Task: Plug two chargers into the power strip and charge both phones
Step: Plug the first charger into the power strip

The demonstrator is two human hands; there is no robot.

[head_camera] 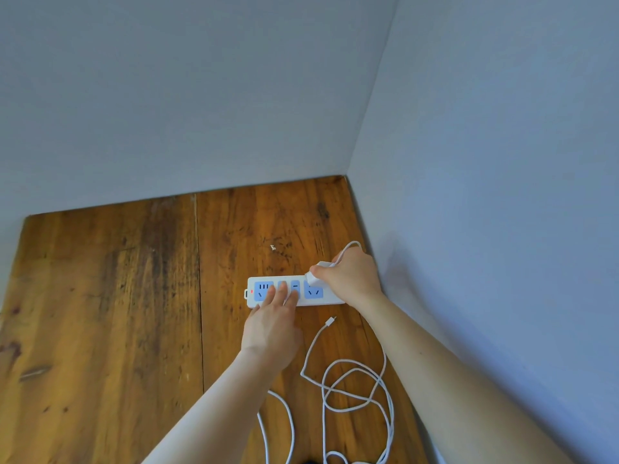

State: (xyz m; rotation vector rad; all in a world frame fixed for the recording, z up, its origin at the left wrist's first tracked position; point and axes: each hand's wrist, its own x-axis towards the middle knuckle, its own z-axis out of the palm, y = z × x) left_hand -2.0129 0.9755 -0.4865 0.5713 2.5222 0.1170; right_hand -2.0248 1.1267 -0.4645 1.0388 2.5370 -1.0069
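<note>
Below, desk: worn, streaked brown wood.
Power strip: white bar, blue sockets, near right wall.
Left hand: fingers flat, pressing strip.
Right hand: fingers gripping white charger at strip's right end.
Cable: white, loosely coiled.

Soft, even daylight fills the scene with a cool bluish cast on the walls. No hard glare shows; the wooden table carries only a dull sheen. A faint, diffuse shadow of the right arm lies on the right-hand wall (barely darker than the paint). Wide-angle distortion bends the table edges and wall corner. Detail is slightly soft throughout, softest toward the bottom edge.
</note>
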